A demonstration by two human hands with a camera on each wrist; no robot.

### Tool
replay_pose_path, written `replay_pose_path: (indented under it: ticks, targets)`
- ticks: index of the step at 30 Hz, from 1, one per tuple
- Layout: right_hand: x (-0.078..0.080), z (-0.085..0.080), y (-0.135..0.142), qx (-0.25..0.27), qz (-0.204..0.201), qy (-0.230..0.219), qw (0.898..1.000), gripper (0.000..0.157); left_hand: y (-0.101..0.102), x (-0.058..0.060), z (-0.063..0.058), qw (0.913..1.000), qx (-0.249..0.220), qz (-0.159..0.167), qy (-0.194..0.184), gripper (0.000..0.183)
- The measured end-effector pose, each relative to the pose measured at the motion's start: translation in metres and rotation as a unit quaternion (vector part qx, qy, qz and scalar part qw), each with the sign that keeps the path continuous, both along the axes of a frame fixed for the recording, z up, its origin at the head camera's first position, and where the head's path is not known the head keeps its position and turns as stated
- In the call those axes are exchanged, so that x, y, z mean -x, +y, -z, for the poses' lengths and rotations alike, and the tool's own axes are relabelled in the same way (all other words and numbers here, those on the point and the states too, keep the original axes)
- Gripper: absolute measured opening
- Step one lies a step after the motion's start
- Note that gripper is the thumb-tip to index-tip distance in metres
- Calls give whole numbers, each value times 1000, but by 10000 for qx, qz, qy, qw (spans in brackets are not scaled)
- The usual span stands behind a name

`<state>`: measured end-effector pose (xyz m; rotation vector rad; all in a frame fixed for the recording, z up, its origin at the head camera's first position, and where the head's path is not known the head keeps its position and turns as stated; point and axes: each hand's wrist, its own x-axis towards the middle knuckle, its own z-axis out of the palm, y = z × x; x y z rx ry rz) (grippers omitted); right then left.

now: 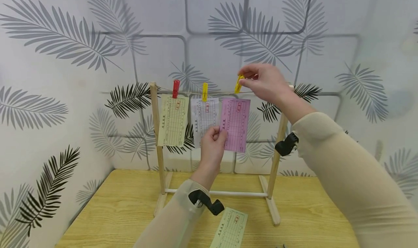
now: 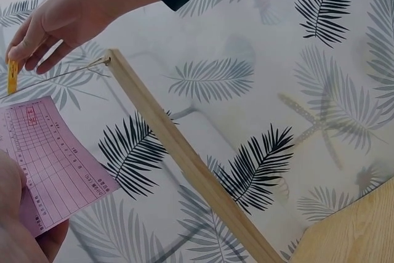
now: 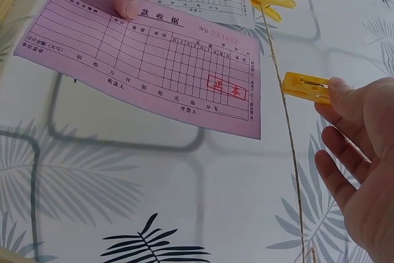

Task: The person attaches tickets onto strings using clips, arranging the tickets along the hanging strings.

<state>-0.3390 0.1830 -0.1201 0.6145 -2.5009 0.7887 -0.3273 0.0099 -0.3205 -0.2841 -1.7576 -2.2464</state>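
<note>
A wooden rack carries a string with a red peg on a cream slip and a yellow peg on a white slip. My left hand pinches the lower left edge of a pink slip and holds it up just under the string. My right hand pinches a second yellow peg whose tip meets the string above the pink slip's top edge. In the right wrist view this peg lies beside the string, apart from the paper.
Another cream slip lies on the wooden table in front of the rack. The rack's right post and foot stand under my right arm. A leaf-patterned wall closes in behind and at the left.
</note>
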Motion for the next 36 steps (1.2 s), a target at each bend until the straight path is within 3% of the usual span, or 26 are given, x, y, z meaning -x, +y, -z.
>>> replay_pose_path:
  ticks: [36]
  targets:
    - [10, 9, -3, -423, -4, -113, 9990, 32, 5, 4, -5, 9998, -196, 56, 8, 16]
